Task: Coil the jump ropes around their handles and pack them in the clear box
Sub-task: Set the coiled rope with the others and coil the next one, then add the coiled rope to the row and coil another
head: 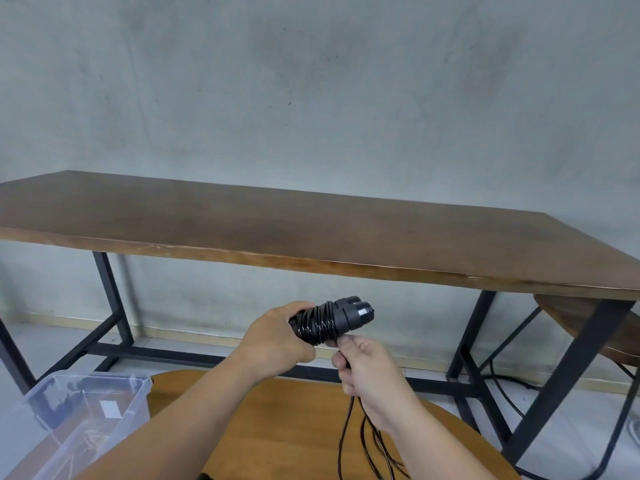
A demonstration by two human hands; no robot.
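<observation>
Black jump rope handles [341,318], held side by side in the air below the front edge of the long dark counter [311,233], with many turns of black rope [317,323] already wound around them. The winding appears well advanced but unfinished: loose strands hang from the right hand [372,372] down across the round wooden stool [277,427]. Packing remains; the clear box [79,410] stands open at lower left, its contents too faint to identify. The left hand [277,341] grips the wound bundle at its near end, fingers curled around it, forearm reaching forward from lower left. The right hand sits just below the bundle, fingers closed on the free rope, thumb tip touching the coil's underside.
</observation>
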